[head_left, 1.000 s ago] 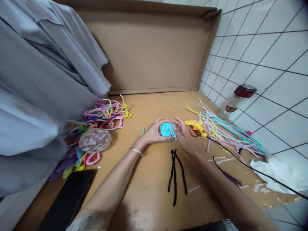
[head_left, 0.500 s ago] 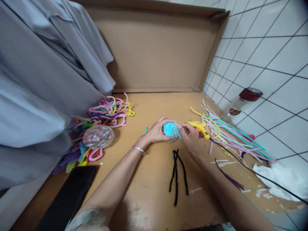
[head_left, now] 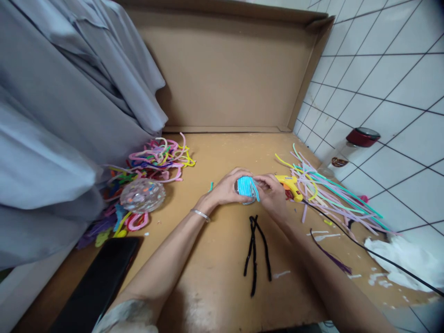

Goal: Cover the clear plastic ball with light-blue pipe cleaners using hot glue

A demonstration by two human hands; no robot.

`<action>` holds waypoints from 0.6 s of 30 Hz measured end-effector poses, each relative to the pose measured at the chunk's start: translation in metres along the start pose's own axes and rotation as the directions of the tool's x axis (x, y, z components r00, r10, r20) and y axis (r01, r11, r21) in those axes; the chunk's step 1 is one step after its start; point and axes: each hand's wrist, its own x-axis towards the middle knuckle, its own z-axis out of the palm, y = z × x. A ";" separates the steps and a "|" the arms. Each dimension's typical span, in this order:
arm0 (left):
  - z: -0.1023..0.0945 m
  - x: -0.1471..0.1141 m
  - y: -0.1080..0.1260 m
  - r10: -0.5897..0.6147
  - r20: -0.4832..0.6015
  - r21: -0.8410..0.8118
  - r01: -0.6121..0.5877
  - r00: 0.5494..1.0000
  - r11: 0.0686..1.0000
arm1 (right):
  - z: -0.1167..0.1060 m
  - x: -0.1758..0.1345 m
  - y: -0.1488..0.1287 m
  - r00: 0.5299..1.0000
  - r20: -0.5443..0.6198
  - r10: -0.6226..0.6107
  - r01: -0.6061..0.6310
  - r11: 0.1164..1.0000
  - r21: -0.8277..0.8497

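Note:
My left hand [head_left: 231, 187] is wrapped around a small rounded piece [head_left: 238, 188], partly hidden by the fingers. Rows of bright blue pipe cleaner [head_left: 245, 187] cover its front. One loose blue strand slants down along the right side, its end free. Against the upper right edge of the piece, the fingers of my right hand [head_left: 272, 192] are pressed together; what lies between the fingertips is hidden. Just beyond that hand a yellow glue gun [head_left: 290, 185] lies on the table. Several black pipe cleaner lengths [head_left: 254, 240], joined at the top, lie below my hands.
At left are a tangle of colored pipe cleaners [head_left: 163, 159], a clear ball [head_left: 143, 196] and a black phone-like slab [head_left: 100, 282]. Straight pipe cleaners [head_left: 333, 194], a red-lidded jar [head_left: 362, 137], a black cord [head_left: 381, 254] and white tissue [head_left: 405, 259] are at right. Cardboard [head_left: 225, 69] stands behind.
The fingertips of my right hand have shifted slightly up and in against the piece. The loose blue strand now hangs more steeply beside them. My left hand keeps its hold.

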 end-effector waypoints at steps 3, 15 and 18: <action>-0.002 0.000 0.003 0.012 0.017 0.005 -0.012 1.000 1.000 | -0.001 -0.001 -0.003 1.000 0.011 -0.026 0.026 0.999 -0.034; -0.003 0.001 0.004 0.032 0.018 -0.006 -0.032 0.999 0.999 | 0.003 -0.007 -0.006 0.985 0.033 -0.168 0.170 0.937 -0.304; -0.003 0.000 0.003 0.022 0.025 0.000 -0.022 0.999 1.000 | 0.005 -0.008 -0.005 0.983 0.010 -0.181 0.175 0.938 -0.298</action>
